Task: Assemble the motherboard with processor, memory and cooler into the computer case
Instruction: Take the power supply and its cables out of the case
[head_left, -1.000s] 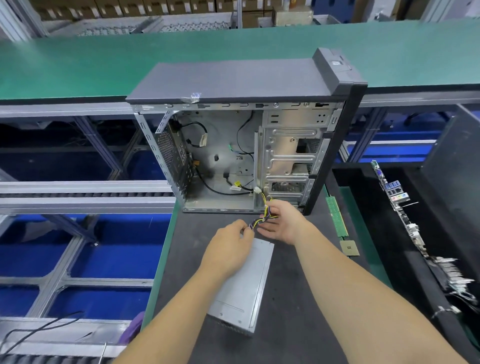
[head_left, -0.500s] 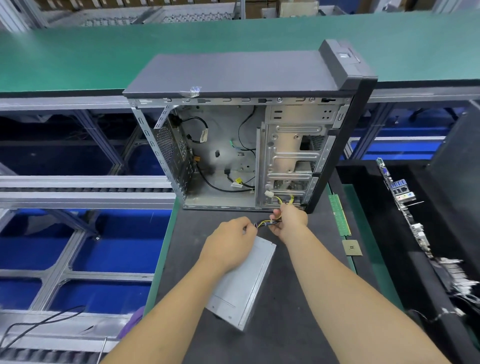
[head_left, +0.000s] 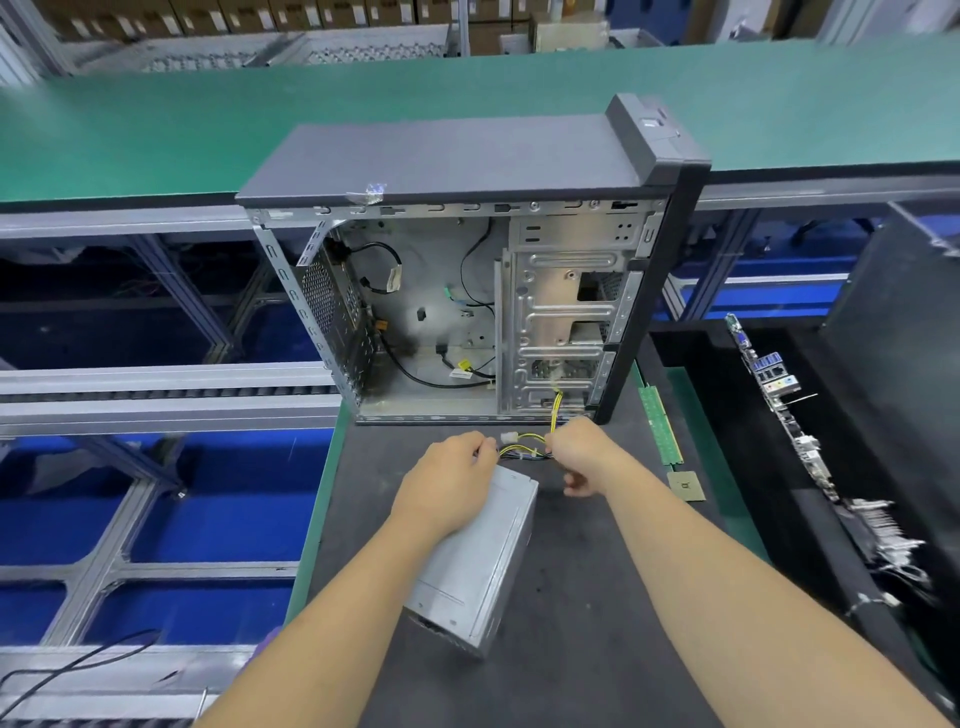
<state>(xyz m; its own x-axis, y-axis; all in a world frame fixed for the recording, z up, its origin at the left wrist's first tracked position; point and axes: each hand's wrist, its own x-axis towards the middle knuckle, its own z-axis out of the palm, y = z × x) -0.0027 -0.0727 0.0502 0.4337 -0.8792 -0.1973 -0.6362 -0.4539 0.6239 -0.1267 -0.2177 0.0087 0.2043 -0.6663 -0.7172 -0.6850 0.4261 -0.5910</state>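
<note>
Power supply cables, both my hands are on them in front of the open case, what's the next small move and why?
Probably draw the yellow strand out of the case. Both hands, left and right, grip the cable bundle from the power supply, yet one yellow wire runs into the drive bay.

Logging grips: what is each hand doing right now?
Left hand: fingers pinch the cable bundle where it leaves the power supply.
Right hand: fingers curled round the same cable bundle.
</note>
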